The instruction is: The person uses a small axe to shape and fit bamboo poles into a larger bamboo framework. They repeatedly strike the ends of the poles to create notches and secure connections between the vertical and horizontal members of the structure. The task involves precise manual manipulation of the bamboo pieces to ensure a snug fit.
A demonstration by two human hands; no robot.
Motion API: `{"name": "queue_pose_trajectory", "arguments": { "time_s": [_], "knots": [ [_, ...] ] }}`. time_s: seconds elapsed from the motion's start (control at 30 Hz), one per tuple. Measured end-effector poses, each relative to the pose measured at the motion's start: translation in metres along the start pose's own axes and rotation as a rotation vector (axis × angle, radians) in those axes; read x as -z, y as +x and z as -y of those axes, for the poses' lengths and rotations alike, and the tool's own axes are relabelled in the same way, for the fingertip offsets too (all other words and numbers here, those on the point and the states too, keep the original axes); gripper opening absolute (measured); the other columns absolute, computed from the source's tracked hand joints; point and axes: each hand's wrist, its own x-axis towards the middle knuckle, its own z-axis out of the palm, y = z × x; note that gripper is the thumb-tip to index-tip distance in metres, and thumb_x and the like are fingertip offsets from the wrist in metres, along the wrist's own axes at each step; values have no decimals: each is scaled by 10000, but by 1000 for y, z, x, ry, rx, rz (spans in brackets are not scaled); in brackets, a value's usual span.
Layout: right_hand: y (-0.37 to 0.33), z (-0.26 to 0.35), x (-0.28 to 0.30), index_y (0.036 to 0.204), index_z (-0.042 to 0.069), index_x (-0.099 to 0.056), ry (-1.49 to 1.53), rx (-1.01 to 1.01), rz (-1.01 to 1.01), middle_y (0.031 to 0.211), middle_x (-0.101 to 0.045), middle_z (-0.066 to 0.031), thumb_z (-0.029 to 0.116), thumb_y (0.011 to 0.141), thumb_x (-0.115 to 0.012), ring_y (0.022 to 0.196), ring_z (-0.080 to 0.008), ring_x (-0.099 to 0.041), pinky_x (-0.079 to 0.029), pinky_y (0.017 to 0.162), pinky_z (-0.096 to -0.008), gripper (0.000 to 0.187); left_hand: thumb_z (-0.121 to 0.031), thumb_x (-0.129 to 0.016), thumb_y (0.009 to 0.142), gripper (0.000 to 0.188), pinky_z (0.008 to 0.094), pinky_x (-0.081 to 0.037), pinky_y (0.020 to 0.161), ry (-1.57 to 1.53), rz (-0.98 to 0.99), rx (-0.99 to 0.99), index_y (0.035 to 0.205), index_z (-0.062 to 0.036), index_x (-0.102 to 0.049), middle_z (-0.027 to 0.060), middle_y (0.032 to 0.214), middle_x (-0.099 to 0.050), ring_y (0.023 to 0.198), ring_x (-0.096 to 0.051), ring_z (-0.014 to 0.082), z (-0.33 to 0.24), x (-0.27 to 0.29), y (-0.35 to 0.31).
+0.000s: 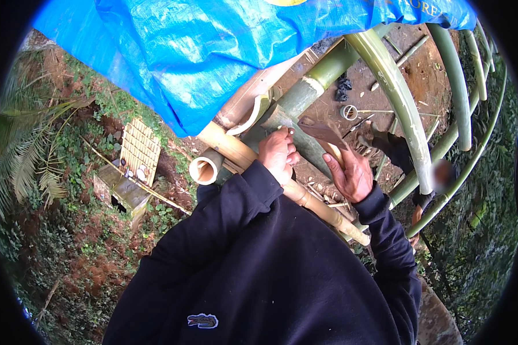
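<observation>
While the left hand [278, 154] is curled shut on a green bamboo pole [305, 95], knuckles up and fingers wrapped over its split end, the right hand [351, 172] is closed round the wooden handle of a chopping knife [323, 135], whose broad, rusty blade lies across the pole just beside the left fingers. The pole slants up and away toward a blue tarpaulin [213, 52] and rests on a paler, dry bamboo pole [236, 152] that runs crosswise below both hands, its open hollow end [204, 169] pointing to the person's left. Judging from this, the blade is set to cut or split the green pole, and the work would go best with the left hand pressing the pole firmly down on the dry one so it cannot roll, fingers kept back from the edge, and the blade laid along the grain rather than across it. A curved strip of split bamboo [253, 115] lies by the joint. Farther right, long green bamboo poles [397, 98] bend away over bare brown earth, where a roll of tape [349, 111] lies. Below them a second person [437, 178] stands. To the left, down a slope of weeds and palm fronds, sits a small slatted bamboo panel [139, 149].
</observation>
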Motion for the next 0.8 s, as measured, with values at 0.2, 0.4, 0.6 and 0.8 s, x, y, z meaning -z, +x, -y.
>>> {"name": "queue_pose_trajectory", "arguments": {
  "time_s": [0.2, 0.4, 0.6, 0.8],
  "knots": [
    [-5, -1, -13, 1115, 35, -564, -9, 68, -28, 828, -662, -193, 235, 940, -646, 707, -390, -661, -521, 601, -445, 279, -129, -490, 1002, 178, 242, -264, 440, -26, -31, -17, 833, -80, -461, -20, 701, -371, 515, -298, 72, 1, -3, -1],
    [-8, 8, -11, 1141, 36, -562, 50, 147, -64, 857, -655, -181, 166, 910, -663, 743, -383, -657, -519, 619, -450, 284, -106, -490, 981, 208, 252, -268, 435, -12, -34, -6, 780, -101, -437, -23, 677, -364, 508, -297, 76, -2, -2, 0],
    [-5, -1, -13, 1151, 24, -549, -89, -46, 110, 844, -648, -207, 133, 885, -665, 769, -393, -658, -519, 640, -454, 310, -137, -469, 992, 225, 250, -270, 439, -46, -30, 6, 775, -100, -423, -26, 664, -342, 502, -297, 77, -3, -1, 3],
    [-4, 9, -15, 1152, 13, -543, -37, 2, 72, 922, -648, -237, 149, 879, -683, 807, -413, -663, -531, 665, -452, 336, -114, -460, 968, 197, 252, -273, 436, -17, -29, 11, 776, -108, -418, -22, 683, -361, 502, -304, 78, -5, -3, 2]
  ]
}}
